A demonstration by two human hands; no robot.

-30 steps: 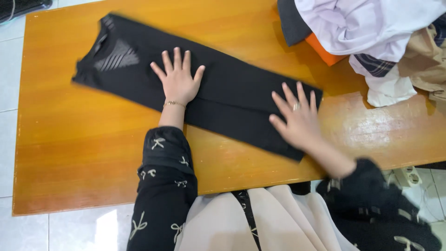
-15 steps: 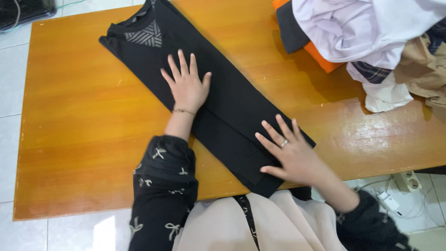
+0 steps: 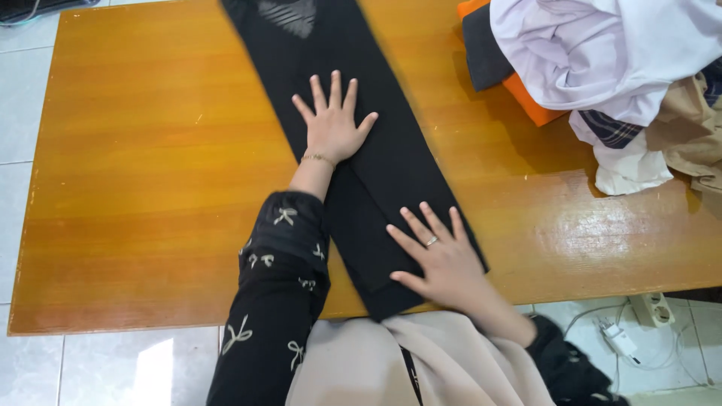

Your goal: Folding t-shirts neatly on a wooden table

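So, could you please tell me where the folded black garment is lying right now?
The folded black garment lies on the wooden table, mid-view, under the left hand and right hand.

— Where are the hands?
— The left hand [image 3: 332,129] and right hand [image 3: 442,259] both press flat, fingers [image 3: 335,89] spread, on the folded black shirt [image 3: 391,162].
— And beside it?
— A clothes pile [image 3: 602,68] on the counter [image 3: 150,165].

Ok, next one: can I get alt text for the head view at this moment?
Both hands press flat on a long folded black garment lying lengthwise on an orange wooden table, the left hand at its middle and the right hand near its close end. A pile of clothes sits at the table's far right.
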